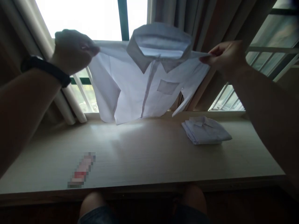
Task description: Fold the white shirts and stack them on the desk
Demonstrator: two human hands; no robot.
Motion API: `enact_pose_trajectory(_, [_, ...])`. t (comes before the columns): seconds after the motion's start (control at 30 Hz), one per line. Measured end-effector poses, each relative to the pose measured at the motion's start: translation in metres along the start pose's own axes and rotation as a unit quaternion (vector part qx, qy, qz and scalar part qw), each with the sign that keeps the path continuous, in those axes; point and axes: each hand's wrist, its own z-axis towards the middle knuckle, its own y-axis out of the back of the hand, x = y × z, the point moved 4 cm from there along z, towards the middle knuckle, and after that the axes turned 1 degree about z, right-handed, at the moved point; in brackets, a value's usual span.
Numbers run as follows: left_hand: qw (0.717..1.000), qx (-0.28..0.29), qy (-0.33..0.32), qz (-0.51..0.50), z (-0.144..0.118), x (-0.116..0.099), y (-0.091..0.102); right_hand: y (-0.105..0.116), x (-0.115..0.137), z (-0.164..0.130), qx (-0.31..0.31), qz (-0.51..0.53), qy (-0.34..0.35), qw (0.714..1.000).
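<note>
A white collared shirt (133, 90) hangs in the air in front of the window, its buttoned front and chest pocket facing me. My left hand (73, 49) pinches one shoulder of it; a dark band circles that wrist. At the opposite shoulder, my right hand (225, 57) grips the cloth between thumb and fingers. The shirt is stretched between both hands, with its sleeves drooping and its hem just above the far part of the table. On the right side of the table lies a folded white shirt (206, 130), collar up, apart from both hands.
The pale wooden table (144, 158) spans the view, its front edge close to my knees. A blurred-out, narrow object (81, 170) with a red patch lies at the front left. Behind stand a barred window (86, 96) and grey-brown curtains (168, 12).
</note>
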Motion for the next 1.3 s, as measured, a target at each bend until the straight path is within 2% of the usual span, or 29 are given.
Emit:
enact_pose_trajectory(0.1, [0.999,0.035,-0.020,-0.023,-0.064,-0.001,-0.007,0.017,-0.003,-0.071,0.016,0.013,-0.034,0.999])
enact_pose_trajectory(0.17, [0.995,0.058,-0.057,-0.064,-0.120,-0.002,-0.016,0.024,-0.006,-0.130,0.017,0.011,-0.028,0.999])
enact_pose_trajectory(0.23, [0.986,0.095,-0.056,-0.122,-0.184,0.000,-0.030,0.022,-0.012,-0.197,0.030,0.009,-0.001,1.000])
enact_pose_trajectory(0.27, [0.983,0.107,-0.042,-0.144,-0.218,0.002,-0.038,0.016,-0.016,-0.233,0.050,0.020,0.013,0.998])
enact_pose_trajectory(0.33, [0.979,0.127,0.015,-0.156,-0.286,0.006,-0.055,-0.003,-0.030,-0.307,0.107,0.044,-0.003,0.993])
enact_pose_trajectory(0.47, [0.950,0.251,0.097,-0.158,-0.409,0.007,-0.099,-0.052,-0.064,-0.441,0.192,0.073,-0.103,0.973])
enact_pose_trajectory(0.53, [0.940,0.272,0.129,-0.158,-0.456,0.007,-0.117,-0.072,-0.076,-0.491,0.221,0.079,-0.136,0.962])
enact_pose_trajectory(0.63, [0.931,0.280,0.163,-0.168,-0.508,0.006,-0.134,-0.086,-0.089,-0.541,0.223,0.069,-0.166,0.958])
enact_pose_trajectory(0.73, [0.924,0.264,0.210,-0.179,-0.542,0.003,-0.136,-0.084,-0.096,-0.571,0.205,0.053,-0.170,0.963])
enact_pose_trajectory(0.83, [0.912,0.239,0.262,-0.205,-0.562,-0.004,-0.127,-0.074,-0.101,-0.594,0.183,0.034,-0.172,0.967])
enact_pose_trajectory(0.9, [0.895,0.218,0.302,-0.244,-0.567,-0.009,-0.121,-0.068,-0.102,-0.606,0.181,0.021,-0.180,0.967])
enact_pose_trajectory(0.97, [0.863,0.176,0.361,-0.306,-0.567,-0.010,-0.117,-0.065,-0.104,-0.614,0.194,0.014,-0.183,0.964])
enact_pose_trajectory(1.03, [0.813,0.117,0.442,-0.361,-0.564,-0.004,-0.117,-0.065,-0.104,-0.617,0.214,0.009,-0.179,0.960])
enact_pose_trajectory(1.1, [0.761,0.059,0.531,-0.368,-0.559,0.010,-0.121,-0.066,-0.105,-0.615,0.235,0.005,-0.172,0.957])
enact_pose_trajectory(1.2, [0.653,-0.023,0.664,-0.364,-0.557,0.037,-0.128,-0.069,-0.107,-0.610,0.267,0.008,-0.167,0.949])
enact_pose_trajectory(1.27, [0.580,-0.052,0.713,-0.392,-0.556,0.051,-0.135,-0.070,-0.109,-0.607,0.281,0.014,-0.174,0.944])
enact_pose_trajectory(1.3, [0.550,-0.050,0.724,-0.413,-0.556,0.056,-0.138,-0.070,-0.111,-0.607,0.287,0.017,-0.177,0.941])
